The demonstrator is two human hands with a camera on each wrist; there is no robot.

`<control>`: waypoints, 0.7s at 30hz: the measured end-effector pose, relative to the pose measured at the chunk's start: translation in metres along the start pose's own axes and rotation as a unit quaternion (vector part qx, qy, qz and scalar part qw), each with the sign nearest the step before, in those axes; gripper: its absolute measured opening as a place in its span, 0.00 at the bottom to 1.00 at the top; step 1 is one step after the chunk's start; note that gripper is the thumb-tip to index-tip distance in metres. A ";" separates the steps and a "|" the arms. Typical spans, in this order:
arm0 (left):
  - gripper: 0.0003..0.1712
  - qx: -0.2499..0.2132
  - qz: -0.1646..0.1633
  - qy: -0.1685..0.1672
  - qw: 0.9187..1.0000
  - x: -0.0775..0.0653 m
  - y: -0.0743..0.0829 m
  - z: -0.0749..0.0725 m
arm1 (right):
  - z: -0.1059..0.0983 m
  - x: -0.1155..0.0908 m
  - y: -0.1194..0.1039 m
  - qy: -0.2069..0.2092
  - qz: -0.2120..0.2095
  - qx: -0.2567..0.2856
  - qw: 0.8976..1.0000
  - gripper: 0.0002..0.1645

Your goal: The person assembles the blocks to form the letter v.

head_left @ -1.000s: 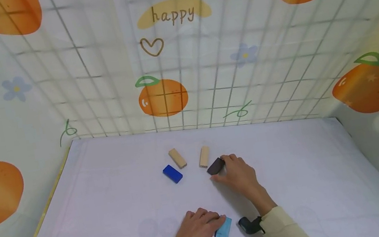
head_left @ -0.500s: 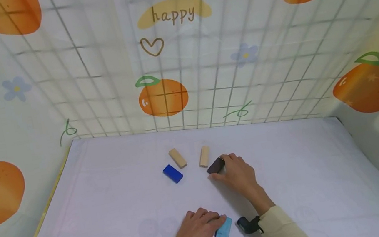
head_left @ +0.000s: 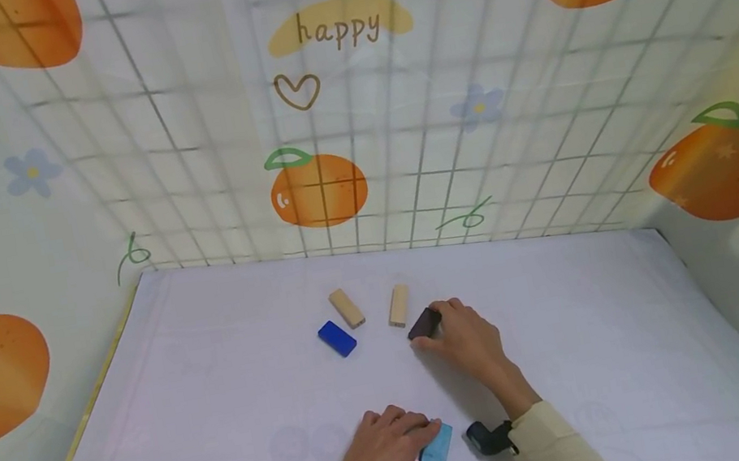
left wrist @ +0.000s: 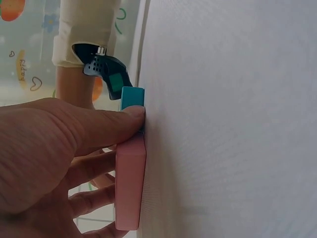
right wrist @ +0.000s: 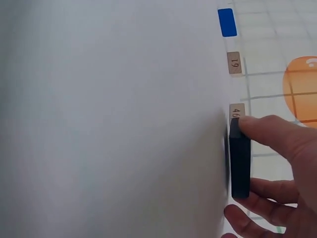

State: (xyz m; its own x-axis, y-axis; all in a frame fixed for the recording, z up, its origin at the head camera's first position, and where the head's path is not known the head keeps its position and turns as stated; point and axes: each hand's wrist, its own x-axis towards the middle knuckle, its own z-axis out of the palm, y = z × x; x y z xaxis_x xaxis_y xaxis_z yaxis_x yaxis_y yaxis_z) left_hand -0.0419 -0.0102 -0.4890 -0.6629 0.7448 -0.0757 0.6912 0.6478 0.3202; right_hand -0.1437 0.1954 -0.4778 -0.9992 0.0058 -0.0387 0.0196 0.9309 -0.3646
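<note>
My left hand (head_left: 380,459), low in the head view, holds a light blue block (head_left: 438,449). In the left wrist view its thumb presses the seam between that block and a pink block (left wrist: 131,183), with the fingers behind the pink one; the head view hides the pink block under the hand. Farther up the table, my right hand (head_left: 466,337) pinches a black block (head_left: 424,324) between thumb and fingers. The right wrist view shows this black block (right wrist: 240,161) close over the white surface.
Two plain wooden blocks, one left (head_left: 347,308) and one right (head_left: 398,306), lie beyond the hands, with numbers printed on their ends. A dark blue block (head_left: 337,338) lies beside the left one. A wrist camera (head_left: 488,438) hangs below the right sleeve. A patterned wall backs the table (head_left: 621,351).
My right hand has shifted very slightly to the right with the black block, and the block has turned a little. The left hand stays where it was.
</note>
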 end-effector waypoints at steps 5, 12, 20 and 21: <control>0.35 0.001 0.002 0.001 1.000 -0.001 0.000 0.001 | -0.005 -0.004 0.002 -0.007 0.002 0.006 1.000 0.44; 0.36 0.001 -0.001 -0.002 1.000 0.000 0.000 0.001 | -0.015 -0.014 0.002 -0.006 0.002 0.025 1.000 0.42; 0.36 0.001 -0.010 -0.016 1.000 0.000 0.001 -0.002 | -0.020 -0.025 0.007 -0.008 0.000 0.018 1.000 0.41; 0.36 0.001 -0.010 -0.016 1.000 0.000 0.001 -0.002 | -0.020 -0.026 0.008 -0.008 -0.004 0.019 1.000 0.41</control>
State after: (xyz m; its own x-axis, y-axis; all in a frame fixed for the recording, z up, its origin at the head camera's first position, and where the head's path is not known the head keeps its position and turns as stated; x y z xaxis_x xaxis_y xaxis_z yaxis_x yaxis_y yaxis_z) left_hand -0.0417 -0.0095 -0.4868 -0.6678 0.7359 -0.1119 0.6781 0.6634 0.3164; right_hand -0.1179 0.2099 -0.4605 -0.9987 -0.0077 -0.0509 0.0133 0.9167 -0.3995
